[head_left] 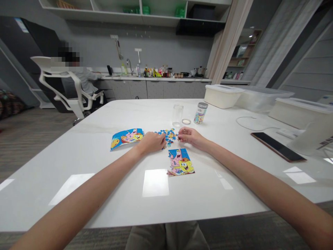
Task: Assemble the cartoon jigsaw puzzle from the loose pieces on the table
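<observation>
A pile of loose jigsaw pieces (170, 134), mostly blue and yellow, lies on the white table between my hands. At the pile's left edge my left hand (153, 142) is closed with its fingers curled down; whatever they hold is hidden. Over on the right side, my right hand (191, 136) pinches a small dark puzzle piece (179, 138) between thumb and fingers. Nearer to me lies a partly joined jigsaw puzzle (181, 162) showing a pink and a yellow cartoon figure, its left edge uneven. A curved picture sheet (126, 138) with the same figures rests beside my left wrist.
Behind the pile stand a clear jar (178, 115), a round lid (186, 121) and a printed canister (201, 113). A phone (278, 146), a white cable (256, 128) and storage boxes (222, 97) occupy the right side. Someone sits in a white chair (78, 90) at the back left.
</observation>
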`<action>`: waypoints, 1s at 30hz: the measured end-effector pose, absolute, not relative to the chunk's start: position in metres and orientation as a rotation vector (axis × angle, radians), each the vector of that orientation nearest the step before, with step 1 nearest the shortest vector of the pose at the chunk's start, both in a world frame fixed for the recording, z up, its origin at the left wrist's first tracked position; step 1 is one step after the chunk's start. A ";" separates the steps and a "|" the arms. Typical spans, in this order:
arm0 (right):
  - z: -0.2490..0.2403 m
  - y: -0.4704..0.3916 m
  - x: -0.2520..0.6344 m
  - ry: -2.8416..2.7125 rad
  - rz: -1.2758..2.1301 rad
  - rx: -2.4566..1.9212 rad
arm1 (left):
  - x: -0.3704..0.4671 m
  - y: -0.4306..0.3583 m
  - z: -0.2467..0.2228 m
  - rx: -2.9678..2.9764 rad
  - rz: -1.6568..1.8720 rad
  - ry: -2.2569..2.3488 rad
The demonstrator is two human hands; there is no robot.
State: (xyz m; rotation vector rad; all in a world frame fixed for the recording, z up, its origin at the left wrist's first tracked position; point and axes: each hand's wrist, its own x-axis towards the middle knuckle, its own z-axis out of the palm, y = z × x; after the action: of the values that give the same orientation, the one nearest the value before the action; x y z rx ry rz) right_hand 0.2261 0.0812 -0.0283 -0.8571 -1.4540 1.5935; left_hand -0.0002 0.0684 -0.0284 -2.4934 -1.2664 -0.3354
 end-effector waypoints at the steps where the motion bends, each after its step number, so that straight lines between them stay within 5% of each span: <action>1: -0.028 0.081 0.226 -1.462 1.595 -0.861 | 0.000 0.068 -0.028 -2.494 -0.336 -1.266; 30: -0.033 0.084 0.227 -1.467 1.571 -0.825 | 0.000 0.069 -0.029 -2.472 -0.297 -1.268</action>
State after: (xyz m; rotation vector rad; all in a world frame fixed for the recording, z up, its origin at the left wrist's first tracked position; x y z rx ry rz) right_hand 0.2266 0.0841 -0.0329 -0.8252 -1.4670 1.5705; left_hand -0.0001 0.0687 -0.0291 -2.4723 -1.2677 -0.2975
